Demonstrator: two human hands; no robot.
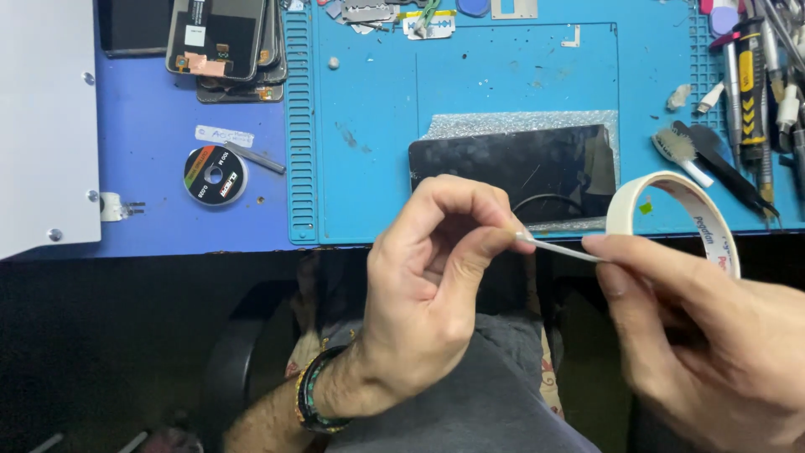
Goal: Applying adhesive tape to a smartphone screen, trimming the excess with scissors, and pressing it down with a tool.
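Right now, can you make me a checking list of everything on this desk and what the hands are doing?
Surface: blue repair mat on a blue desk.
Job's things: white tape roll in the right hand; its pulled-out tape strip pinched by the left hand.
Clutter: dark phone screen on the mat, stacked phone panels, small wire spool, brush, razor blade, hand tools.
Fingers: both hands pinching shut.
Cables: nothing seen.
Surroundings: white box at left; grey lap below.

Bright, even overhead light on the bench; dark below its edge, sharp focus.
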